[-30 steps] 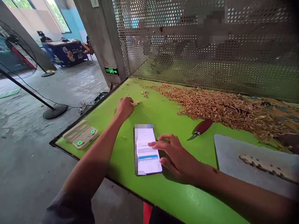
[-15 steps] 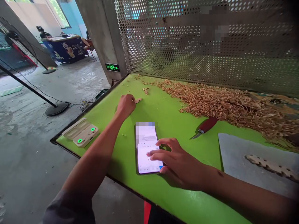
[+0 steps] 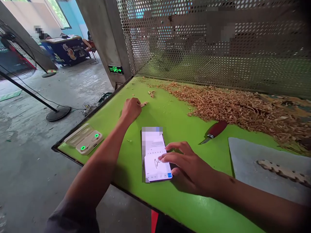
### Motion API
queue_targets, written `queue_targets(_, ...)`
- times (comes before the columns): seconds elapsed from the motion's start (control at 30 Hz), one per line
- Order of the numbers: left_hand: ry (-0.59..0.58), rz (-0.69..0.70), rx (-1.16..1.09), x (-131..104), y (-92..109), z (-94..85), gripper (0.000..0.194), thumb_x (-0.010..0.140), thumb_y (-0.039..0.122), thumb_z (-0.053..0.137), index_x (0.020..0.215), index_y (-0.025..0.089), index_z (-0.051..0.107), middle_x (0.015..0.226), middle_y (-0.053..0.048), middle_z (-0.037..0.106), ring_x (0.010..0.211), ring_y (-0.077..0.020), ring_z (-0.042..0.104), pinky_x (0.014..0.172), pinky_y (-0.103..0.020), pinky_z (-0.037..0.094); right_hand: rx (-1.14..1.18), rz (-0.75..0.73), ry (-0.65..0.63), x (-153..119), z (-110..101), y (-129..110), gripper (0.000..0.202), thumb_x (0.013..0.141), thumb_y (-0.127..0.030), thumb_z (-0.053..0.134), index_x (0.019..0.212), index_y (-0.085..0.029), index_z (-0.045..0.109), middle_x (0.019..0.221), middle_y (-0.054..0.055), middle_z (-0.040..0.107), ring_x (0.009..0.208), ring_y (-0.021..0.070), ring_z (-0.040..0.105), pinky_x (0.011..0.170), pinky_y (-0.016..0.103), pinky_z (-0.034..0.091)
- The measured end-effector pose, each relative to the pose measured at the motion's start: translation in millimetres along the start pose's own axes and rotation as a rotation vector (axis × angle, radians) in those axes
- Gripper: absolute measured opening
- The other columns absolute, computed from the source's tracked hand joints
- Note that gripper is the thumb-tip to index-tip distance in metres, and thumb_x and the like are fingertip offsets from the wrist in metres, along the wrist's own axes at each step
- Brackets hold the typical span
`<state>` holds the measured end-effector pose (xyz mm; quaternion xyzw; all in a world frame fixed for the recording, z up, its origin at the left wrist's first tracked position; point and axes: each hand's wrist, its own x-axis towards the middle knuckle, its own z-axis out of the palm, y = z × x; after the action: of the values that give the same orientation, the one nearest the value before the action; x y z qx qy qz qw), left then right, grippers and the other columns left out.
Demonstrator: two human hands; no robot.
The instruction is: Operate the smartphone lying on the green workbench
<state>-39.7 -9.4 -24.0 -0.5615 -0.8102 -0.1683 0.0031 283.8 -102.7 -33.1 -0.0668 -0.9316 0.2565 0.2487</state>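
A smartphone (image 3: 157,168) lies face up on the green tabletop (image 3: 191,207), its lit screen carrying dark handwritten strokes. One fingertip of my right hand (image 3: 191,168) is at those strokes; the hand is open with its fingers apart, and the thumb is by the phone's right edge. Farther back, my left hand (image 3: 131,109) is closed and rests on the table. From its fingers sticks out a small piece of pale wood (image 3: 144,104); the rest of the piece is hidden by the hand. Small wood scraps (image 3: 151,94) lie just beyond it.
A carving knife (image 3: 216,130) with a red handle lies right of the phone. Wood shavings (image 3: 233,103) are heaped along the perforated metal screen (image 3: 201,61). A notched wooden piece (image 3: 283,171) rests on a grey sheet (image 3: 245,158). An open earbud case (image 3: 89,142) sits at the left edge.
My right fingertip has moved slightly right and up over the phone, and the single stroke on the screen has become several. My left hand has stayed in place.
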Motion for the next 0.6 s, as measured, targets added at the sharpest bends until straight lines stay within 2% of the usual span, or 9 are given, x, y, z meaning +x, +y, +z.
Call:
queue_targets(0.1,-0.004,-0.010,-0.010,0.3,0.2,0.3,0.029,0.085,0.011,0.060,0.104,0.017,0.081,0.105,-0.012,0.080,0.101,-0.0273,0.071,0.089,-0.033,0.054,0.015,-0.027,-0.039,-0.9,-2.5,0.9,0.034,0.108,-0.038,0.039,0.120,-0.020,0.065,0.114,0.012,0.070,0.126,0.0292,0.052,0.103,0.048,0.045)
queue_targets(0.27,-0.001,0.002,-0.034,-1.5,1.2,-0.8,0.030,0.085,0.008,0.058,0.104,0.014,0.081,0.105,-0.015,0.079,0.099,-0.0282,0.072,0.087,-0.034,0.054,0.013,0.012,0.048,-2.7,-3.2,1.7,0.036,0.109,-0.039,0.037,0.126,-0.020,0.063,0.113,0.013,0.070,0.122,0.0293,0.054,0.097,0.046,0.048)
queue_targets(0.43,-0.010,-0.012,-0.043,-2.3,1.2,-0.7,0.030,0.085,0.010,0.059,0.105,0.013,0.081,0.105,-0.016,0.079,0.099,-0.0281,0.072,0.087,-0.033,0.054,-0.006,0.074,0.041,0.2,-0.8,0.1,0.048,0.108,-0.052,0.035,0.138,-0.021,0.055,0.124,0.015,0.067,0.129,0.0322,0.049,0.099,0.049,0.047)
queue_targets(0.6,-0.010,-0.021,-0.043,-2.7,1.9,-0.2,0.029,0.085,0.010,0.059,0.102,0.014,0.081,0.105,-0.016,0.079,0.101,-0.0287,0.072,0.086,-0.034,0.055,-0.040,0.106,-0.034,9.5,3.8,-0.2,0.058,0.106,-0.061,0.032,0.141,-0.018,0.052,0.133,0.017,0.064,0.135,0.0349,0.042,0.105,0.055,0.042)
